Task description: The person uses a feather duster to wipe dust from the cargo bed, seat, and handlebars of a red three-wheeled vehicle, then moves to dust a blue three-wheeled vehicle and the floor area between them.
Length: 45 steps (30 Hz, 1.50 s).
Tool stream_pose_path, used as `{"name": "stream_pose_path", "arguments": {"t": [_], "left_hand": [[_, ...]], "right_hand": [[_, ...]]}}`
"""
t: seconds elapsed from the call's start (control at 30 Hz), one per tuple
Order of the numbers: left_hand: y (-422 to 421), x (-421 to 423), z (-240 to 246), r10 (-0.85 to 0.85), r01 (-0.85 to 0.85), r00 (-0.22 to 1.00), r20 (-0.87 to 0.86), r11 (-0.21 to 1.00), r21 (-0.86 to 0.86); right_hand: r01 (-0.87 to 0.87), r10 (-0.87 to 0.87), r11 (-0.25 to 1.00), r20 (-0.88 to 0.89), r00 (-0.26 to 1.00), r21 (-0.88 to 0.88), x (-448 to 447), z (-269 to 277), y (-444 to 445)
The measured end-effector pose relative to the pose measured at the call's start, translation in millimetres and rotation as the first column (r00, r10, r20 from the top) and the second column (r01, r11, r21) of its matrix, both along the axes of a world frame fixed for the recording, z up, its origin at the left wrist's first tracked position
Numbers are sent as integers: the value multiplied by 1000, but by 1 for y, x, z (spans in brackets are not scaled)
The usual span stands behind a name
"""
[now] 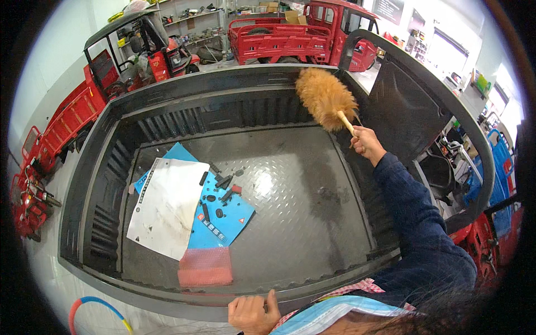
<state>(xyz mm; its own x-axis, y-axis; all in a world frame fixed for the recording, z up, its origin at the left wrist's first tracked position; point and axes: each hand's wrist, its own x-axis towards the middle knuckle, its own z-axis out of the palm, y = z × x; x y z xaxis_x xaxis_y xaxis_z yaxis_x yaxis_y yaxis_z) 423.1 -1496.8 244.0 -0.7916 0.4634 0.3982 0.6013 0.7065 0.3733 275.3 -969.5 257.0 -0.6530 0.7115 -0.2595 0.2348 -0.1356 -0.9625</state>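
Note:
My right hand [367,144] grips the pale handle of a fluffy brown duster [324,98]. The duster's head lies against the far wall of a dark metal cargo bed [234,76], close to the far right corner. Below, my left hand [254,314] is at the near rim, thumb against it and fingers curled; its fingertips are hidden. On the bed's tread-plate floor [289,201] lie a white printed sheet [171,205], blue printed sheets [226,226] partly beneath it, several small black parts [225,181] and a pink bubble-wrap pouch [205,266].
A dark curved frame with a panel [406,100] rises at the bed's right end. Beyond the far wall stands a red cargo tricycle [284,42]; another with a black roof [138,54] is at left. A coloured hoop [100,299] lies at lower left. Shelves [192,16] line the back.

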Motion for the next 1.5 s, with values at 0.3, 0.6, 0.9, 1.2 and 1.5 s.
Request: {"name": "stream_pose_path", "arguments": {"t": [0.3, 0.6, 0.9, 1.2, 1.5], "left_hand": [[11, 3, 14, 68, -60, 993, 94, 994, -89], [8, 6, -4, 112, -113, 993, 20, 993, 46], [10, 1, -17, 143, -130, 985, -99, 984, 125], [-9, -12, 15, -173, 147, 983, 52, 932, 332], [-254, -126, 22, 207, -200, 953, -222, 978, 54]], "right_hand": [[254, -249, 950, -50, 967, 180, -181, -86, -81], [-456, 435, 879, -162, 886, -135, -128, -59, -205], [-137, 77, 955, -226, 971, -262, -38, -20, -120], [279, -280, 960, -131, 951, -29, -197, -59, -138], [31, -16, 989, -100, 995, 147, -307, -81, -413]]}}
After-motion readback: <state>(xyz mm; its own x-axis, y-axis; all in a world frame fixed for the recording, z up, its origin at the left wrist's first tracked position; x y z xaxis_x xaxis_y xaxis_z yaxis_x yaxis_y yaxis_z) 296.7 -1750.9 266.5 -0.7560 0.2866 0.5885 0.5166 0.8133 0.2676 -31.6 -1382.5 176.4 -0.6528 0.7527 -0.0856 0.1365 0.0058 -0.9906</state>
